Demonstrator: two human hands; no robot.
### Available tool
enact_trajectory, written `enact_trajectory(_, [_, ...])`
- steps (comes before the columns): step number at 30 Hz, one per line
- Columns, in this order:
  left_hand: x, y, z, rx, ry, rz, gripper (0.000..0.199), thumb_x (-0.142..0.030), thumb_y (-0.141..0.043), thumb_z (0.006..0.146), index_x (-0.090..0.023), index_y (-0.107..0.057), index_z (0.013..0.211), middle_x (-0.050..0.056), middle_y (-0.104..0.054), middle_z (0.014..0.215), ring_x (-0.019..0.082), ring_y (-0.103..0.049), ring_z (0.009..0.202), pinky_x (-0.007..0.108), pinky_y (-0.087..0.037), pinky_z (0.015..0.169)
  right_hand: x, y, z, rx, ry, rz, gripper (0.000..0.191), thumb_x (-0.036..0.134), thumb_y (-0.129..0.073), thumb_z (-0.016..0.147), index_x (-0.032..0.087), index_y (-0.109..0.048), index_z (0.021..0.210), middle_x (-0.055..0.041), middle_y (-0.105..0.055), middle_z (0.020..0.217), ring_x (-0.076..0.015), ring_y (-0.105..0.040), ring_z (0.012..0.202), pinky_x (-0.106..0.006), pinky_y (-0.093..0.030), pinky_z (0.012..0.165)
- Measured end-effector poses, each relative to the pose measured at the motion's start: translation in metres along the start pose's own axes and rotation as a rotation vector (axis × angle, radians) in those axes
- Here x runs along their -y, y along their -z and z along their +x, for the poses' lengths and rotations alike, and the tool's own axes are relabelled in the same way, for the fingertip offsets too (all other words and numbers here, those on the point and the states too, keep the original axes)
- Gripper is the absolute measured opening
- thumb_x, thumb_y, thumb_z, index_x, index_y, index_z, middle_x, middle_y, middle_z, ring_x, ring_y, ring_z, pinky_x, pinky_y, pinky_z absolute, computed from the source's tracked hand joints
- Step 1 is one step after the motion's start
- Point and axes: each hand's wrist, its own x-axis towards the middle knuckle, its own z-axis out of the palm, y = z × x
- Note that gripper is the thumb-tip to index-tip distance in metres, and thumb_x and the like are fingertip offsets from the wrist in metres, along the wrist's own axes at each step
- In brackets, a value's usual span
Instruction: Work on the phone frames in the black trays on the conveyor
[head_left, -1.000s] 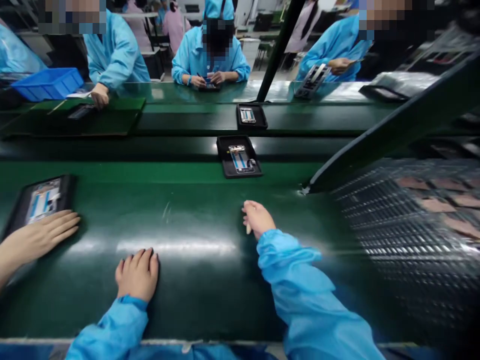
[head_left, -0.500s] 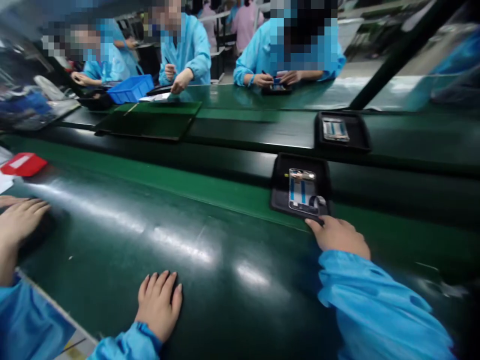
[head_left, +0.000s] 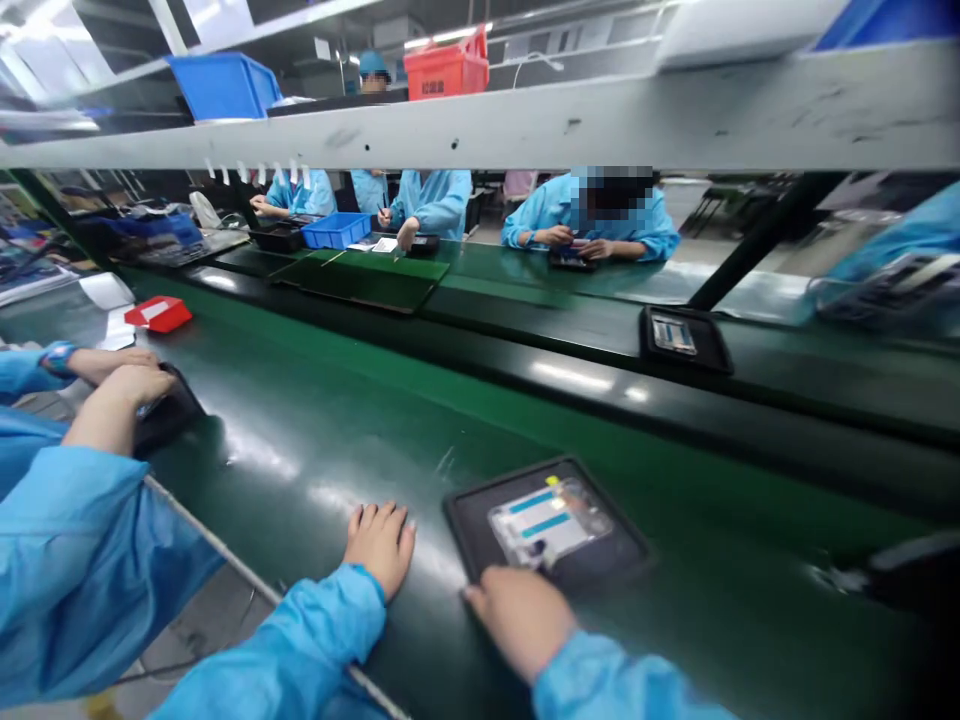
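Note:
My right hand [head_left: 523,615] grips the near edge of a black tray [head_left: 480,500], its fingers partly hidden behind the knuckles. A phone frame [head_left: 551,522] with two blue strips and a yellow tab lies in that tray, blurred by motion. To the left of the tray, my left hand [head_left: 381,545] rests palm down on the green work surface [head_left: 300,540], fingers stretched out and holding nothing.
At the left, a co-worker's hands [head_left: 124,385] are on another black tray [head_left: 169,415]. A red bin [head_left: 160,313] stands beyond them. Across the bench are another black tray [head_left: 709,345], a blue crate [head_left: 337,230] and seated people. A shelf [head_left: 510,130] spans overhead.
My right hand has drawn the black tray off the middle strip, nearer to me, and the tray has turned. My left hand stays flat. The camera has tilted up, bringing the shelf into view.

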Motion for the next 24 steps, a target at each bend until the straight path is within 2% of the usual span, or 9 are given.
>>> enact_trajectory(3, [0.013, 0.003, -0.005, -0.007, 0.074, -0.181, 0.035, -0.03, -0.031, 0.086, -0.018, -0.063, 0.095, 0.007, -0.063, 0.098, 0.023, -0.055, 0.098, 0.045, -0.04, 0.092, 0.074, -0.033, -0.018, -0.07, 0.157, 0.117, 0.024, 0.042, -0.043, 0.072, 0.032, -0.063, 0.065, 0.0016, -0.064, 0.06, -0.0204, -0.061, 0.056, -0.031, -0.047, 0.046])
enact_trajectory(6, [0.031, 0.006, -0.024, -0.076, 0.115, -0.258, 0.037, -0.032, -0.033, 0.084, -0.012, -0.057, 0.105, 0.011, -0.061, 0.103, 0.021, -0.056, 0.097, 0.039, -0.046, 0.086, 0.1, -0.038, -0.029, -0.07, 0.336, 0.408, 0.03, 0.052, -0.039, 0.071, 0.04, -0.061, 0.087, 0.0102, -0.067, 0.079, -0.0155, -0.063, 0.072, -0.025, -0.052, 0.063])
enact_trajectory(7, [0.034, 0.008, -0.034, -0.058, 0.111, -0.243, 0.038, -0.032, -0.035, 0.083, -0.011, -0.056, 0.107, 0.012, -0.06, 0.105, 0.022, -0.055, 0.099, 0.04, -0.045, 0.087, 0.094, -0.033, -0.033, -0.09, 0.313, 0.487, 0.034, 0.052, -0.037, 0.073, 0.04, -0.06, 0.095, 0.0105, -0.066, 0.088, -0.0143, -0.062, 0.08, -0.023, -0.052, 0.071])
enact_trajectory(9, [0.035, 0.014, -0.056, 0.042, 0.093, -0.19, 0.038, -0.033, -0.038, 0.082, -0.012, -0.056, 0.107, 0.013, -0.059, 0.106, 0.025, -0.054, 0.101, 0.045, -0.04, 0.092, 0.066, -0.019, -0.043, -0.15, 0.087, 0.513, 0.041, 0.044, -0.026, 0.084, 0.031, -0.06, 0.103, 0.004, -0.062, 0.104, -0.0145, -0.057, 0.098, -0.026, -0.044, 0.089])
enact_trajectory(11, [0.031, 0.019, -0.076, 0.139, 0.07, -0.152, 0.04, -0.035, -0.039, 0.081, -0.014, -0.054, 0.112, 0.012, -0.058, 0.109, 0.029, -0.049, 0.106, 0.049, -0.033, 0.097, 0.029, -0.01, -0.053, -0.197, -0.17, 0.444, 0.044, 0.043, -0.029, 0.084, 0.019, -0.062, 0.102, -0.0071, -0.062, 0.104, -0.0195, -0.055, 0.1, -0.032, -0.042, 0.092])
enact_trajectory(13, [0.024, 0.023, -0.087, 0.169, 0.037, -0.124, 0.043, -0.037, -0.04, 0.081, -0.016, -0.05, 0.117, 0.011, -0.054, 0.115, 0.031, -0.043, 0.112, 0.052, -0.027, 0.099, -0.001, -0.011, -0.065, -0.222, -0.427, 0.384, 0.044, 0.041, -0.033, 0.083, 0.015, -0.061, 0.104, -0.0111, -0.061, 0.105, -0.0217, -0.055, 0.1, -0.037, -0.042, 0.091])
enact_trajectory(15, [0.02, 0.024, -0.088, 0.166, 0.025, -0.105, 0.042, -0.036, -0.035, 0.083, -0.017, -0.051, 0.116, 0.011, -0.054, 0.115, 0.032, -0.042, 0.112, 0.053, -0.025, 0.098, -0.016, -0.021, -0.079, -0.228, -0.544, 0.369, 0.043, 0.041, -0.035, 0.082, 0.013, -0.062, 0.101, -0.0118, -0.06, 0.104, -0.0215, -0.054, 0.101, -0.038, -0.041, 0.092])
enact_trajectory(19, [0.024, 0.025, -0.071, 0.158, 0.034, -0.108, 0.042, -0.034, -0.028, 0.084, -0.018, -0.053, 0.115, 0.01, -0.056, 0.113, 0.031, -0.044, 0.108, 0.052, -0.027, 0.097, -0.007, -0.04, -0.092, -0.267, -0.528, 0.386, 0.04, 0.038, -0.037, 0.082, 0.012, -0.064, 0.098, -0.0121, -0.057, 0.11, -0.0199, -0.048, 0.108, -0.035, -0.036, 0.097])
enact_trajectory(24, [0.039, 0.034, -0.046, 0.204, 0.066, -0.139, 0.041, -0.035, -0.033, 0.082, -0.02, -0.054, 0.113, 0.007, -0.056, 0.112, 0.031, -0.044, 0.109, 0.051, -0.031, 0.095, 0.017, -0.032, -0.094, -0.188, -0.408, 0.272, 0.035, 0.034, -0.038, 0.085, 0.016, -0.06, 0.106, -0.0099, -0.057, 0.111, -0.0204, -0.049, 0.106, -0.035, -0.04, 0.091])
